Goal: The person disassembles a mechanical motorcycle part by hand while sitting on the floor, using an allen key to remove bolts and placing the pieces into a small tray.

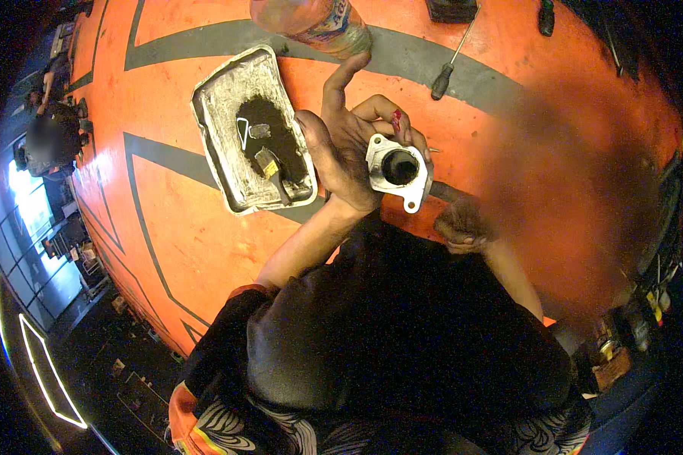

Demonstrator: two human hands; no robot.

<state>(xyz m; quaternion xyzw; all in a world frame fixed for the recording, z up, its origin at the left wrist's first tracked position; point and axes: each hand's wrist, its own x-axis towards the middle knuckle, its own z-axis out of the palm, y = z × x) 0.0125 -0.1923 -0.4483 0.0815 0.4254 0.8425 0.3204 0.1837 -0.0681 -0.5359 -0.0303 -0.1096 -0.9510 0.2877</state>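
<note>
My left hand holds a grey metal flange part with a round dark bore, its fingers curled around it and the index finger raised. My right hand sits just below and right of the part, fist closed around a dark tool handle that reaches toward the flange. Both hands hover over an orange table with grey stripes. A dirty metal tray holding dark oily liquid and a brush lies left of my left hand.
A plastic bottle lies at the far edge of the table. A screwdriver rests to the upper right, with dark objects beyond it. Another person stands at the far left. Cluttered tools sit at the lower right.
</note>
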